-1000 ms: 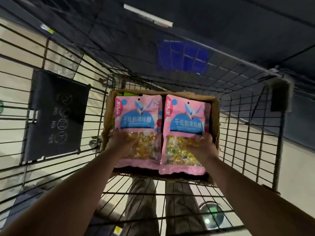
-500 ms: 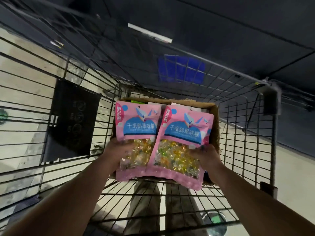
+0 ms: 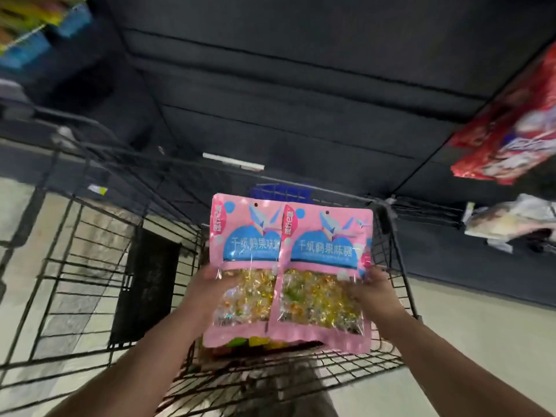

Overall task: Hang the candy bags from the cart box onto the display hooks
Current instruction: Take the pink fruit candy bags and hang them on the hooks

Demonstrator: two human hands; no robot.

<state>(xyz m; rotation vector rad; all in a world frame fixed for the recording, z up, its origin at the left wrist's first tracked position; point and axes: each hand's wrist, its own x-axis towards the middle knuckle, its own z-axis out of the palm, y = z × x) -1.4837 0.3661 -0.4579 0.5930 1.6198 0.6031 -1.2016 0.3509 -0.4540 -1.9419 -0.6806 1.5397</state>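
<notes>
**Two pink candy bags held above the cart (image 3: 90, 266).** The left bag (image 3: 246, 254) is pinched at its outer edge by the left grip (image 3: 210, 291), and the right bag (image 3: 326, 266) likewise by the right grip (image 3: 374, 291). Long axes are upright, with hang holes topmost and printed fronts toward the camera. Inner edges overlap between the grips. Because each bag is pinched low at one edge only, it is judged liable to flop or slip, and its hole could then miss the hook.

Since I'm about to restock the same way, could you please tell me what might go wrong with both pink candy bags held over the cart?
The left grip and right grip each hold a bag only at its outer edge, so the left bag or right bag may flop or slip into the cart.
The bags overlap, which may hamper hooking their small holes.
</notes>
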